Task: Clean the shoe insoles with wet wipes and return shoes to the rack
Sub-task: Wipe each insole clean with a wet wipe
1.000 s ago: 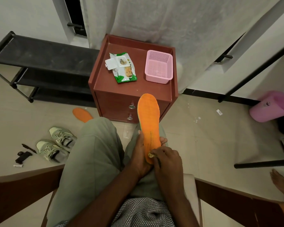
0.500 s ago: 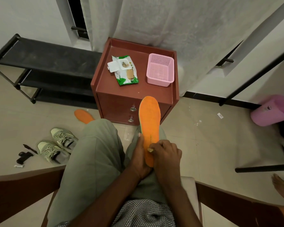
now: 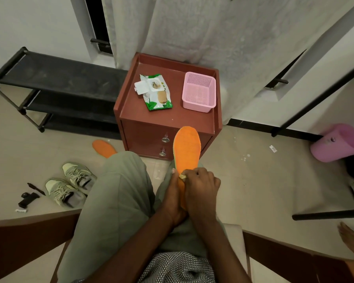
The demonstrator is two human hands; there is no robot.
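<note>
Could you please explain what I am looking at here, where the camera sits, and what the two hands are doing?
There is no machine: a seated person wears a camera on the head, so the single view looks down over their lap. The left hand holds an orange insole by its lower end. The right hand pinches a small crumpled wipe against the insole. In front stands a brown cabinet; on it lie a pack of wet wipes with its flap open and a pink basket. On the floor to the left are a pair of sneakers, a second insole and a black shoe rack, whose visible shelves hold no shoes.
</note>
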